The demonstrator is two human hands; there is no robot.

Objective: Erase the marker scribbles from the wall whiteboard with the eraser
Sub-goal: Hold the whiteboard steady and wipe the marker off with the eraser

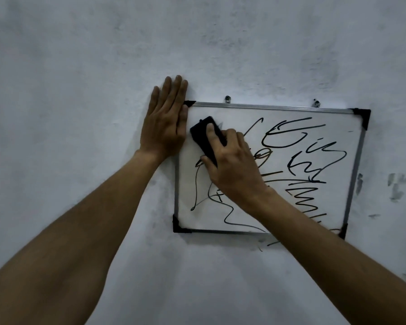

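Carefully, I grip the black block eraser [201, 137] in my curled right hand [234, 170], flat left hand [164, 127] bracing the metal-framed whiteboard [244, 113], which hard strokes might unhook.

My whiteboard [234, 118] has a smooth, faintly glossy white face, a dull metal frame [267, 106] and black plastic corner caps [363, 114]. The eraser [201, 137] looks matt black; the wall [80, 66] is rough, matt plaster.

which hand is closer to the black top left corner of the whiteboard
Left. The left hand lies flat, fingers touching the black top-left corner; the right hand is lower and rightward on the whiteboard, gripping the eraser.
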